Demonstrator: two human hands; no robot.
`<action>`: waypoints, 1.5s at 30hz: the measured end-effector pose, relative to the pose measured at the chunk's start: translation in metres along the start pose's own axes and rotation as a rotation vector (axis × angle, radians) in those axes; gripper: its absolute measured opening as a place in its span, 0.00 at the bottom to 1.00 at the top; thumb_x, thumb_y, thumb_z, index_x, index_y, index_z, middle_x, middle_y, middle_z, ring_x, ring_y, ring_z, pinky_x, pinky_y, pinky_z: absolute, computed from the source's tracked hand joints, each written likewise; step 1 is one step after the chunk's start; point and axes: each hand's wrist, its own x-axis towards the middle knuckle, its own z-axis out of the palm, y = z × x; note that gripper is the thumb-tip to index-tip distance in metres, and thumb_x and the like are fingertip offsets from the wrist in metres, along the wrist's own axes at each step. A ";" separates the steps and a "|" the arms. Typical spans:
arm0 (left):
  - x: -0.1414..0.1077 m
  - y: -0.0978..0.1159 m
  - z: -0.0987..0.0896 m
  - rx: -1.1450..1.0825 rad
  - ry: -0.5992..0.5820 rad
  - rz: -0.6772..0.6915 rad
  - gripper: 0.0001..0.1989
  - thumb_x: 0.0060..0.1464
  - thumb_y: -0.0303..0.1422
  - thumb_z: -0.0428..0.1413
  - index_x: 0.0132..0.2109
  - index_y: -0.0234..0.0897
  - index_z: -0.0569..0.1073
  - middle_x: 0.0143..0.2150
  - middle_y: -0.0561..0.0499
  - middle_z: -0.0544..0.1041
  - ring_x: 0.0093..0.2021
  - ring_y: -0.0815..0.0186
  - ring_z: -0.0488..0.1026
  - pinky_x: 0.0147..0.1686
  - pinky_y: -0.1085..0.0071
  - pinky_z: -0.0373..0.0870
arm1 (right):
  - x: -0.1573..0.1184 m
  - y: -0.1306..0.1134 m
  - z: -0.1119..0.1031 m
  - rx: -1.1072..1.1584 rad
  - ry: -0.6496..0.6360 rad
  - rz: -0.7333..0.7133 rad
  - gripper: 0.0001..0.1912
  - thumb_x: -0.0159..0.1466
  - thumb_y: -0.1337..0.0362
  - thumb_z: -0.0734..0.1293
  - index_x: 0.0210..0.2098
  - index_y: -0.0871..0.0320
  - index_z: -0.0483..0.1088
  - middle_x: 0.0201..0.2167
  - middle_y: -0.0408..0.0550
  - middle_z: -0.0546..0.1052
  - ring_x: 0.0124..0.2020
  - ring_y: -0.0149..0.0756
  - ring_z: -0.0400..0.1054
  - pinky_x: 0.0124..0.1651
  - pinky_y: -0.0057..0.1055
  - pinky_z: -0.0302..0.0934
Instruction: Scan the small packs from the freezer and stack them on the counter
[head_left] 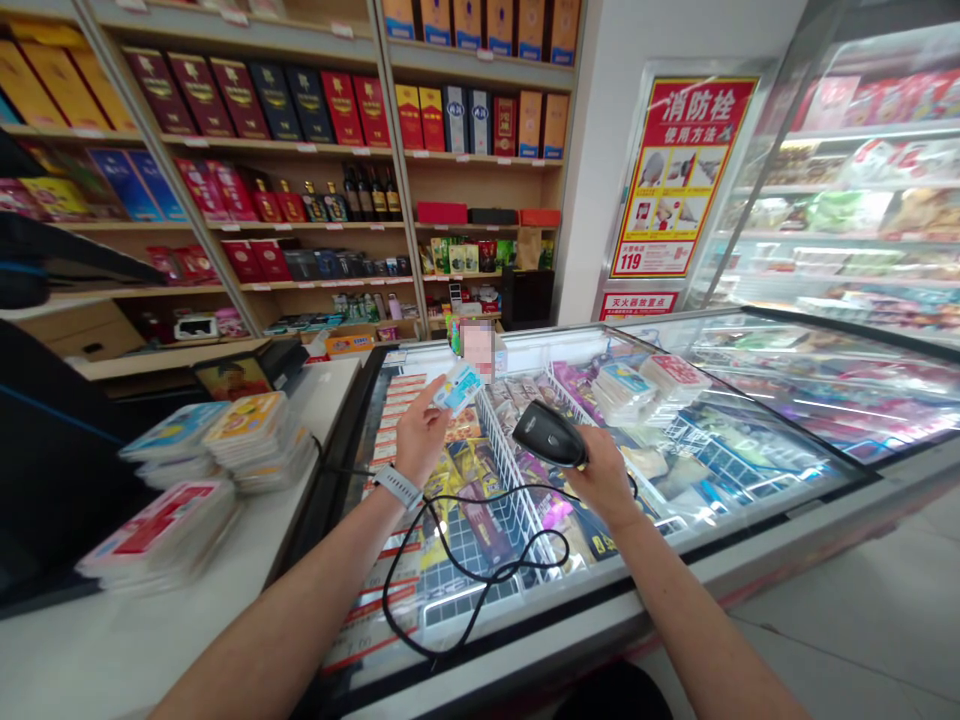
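A small blue and white packet is pinched in my left hand, above the glass top of a chest freezer. My right hand is wrapped round the handle of a black barcode scanner, whose head points left towards the packet. The scanner's black cable lies in loops on the glass between my forearms. A grey band is on my left wrist. Beyond the packet stands a small box, partly blurred out.
Stacks of flat packs stand on the white counter at left, beside a dark monitor. More stacked packs rest on the freezer glass at right. Shelves of boxes and bottles line the back. A glass-fronted display stands far right.
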 end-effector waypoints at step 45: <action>-0.001 0.000 0.000 0.043 0.039 0.064 0.28 0.53 0.30 0.57 0.62 0.39 0.67 0.56 0.43 0.75 0.43 0.62 0.78 0.44 0.67 0.77 | -0.002 0.006 0.005 0.007 -0.081 0.035 0.12 0.58 0.65 0.64 0.43 0.57 0.65 0.36 0.50 0.75 0.38 0.44 0.69 0.46 0.42 0.60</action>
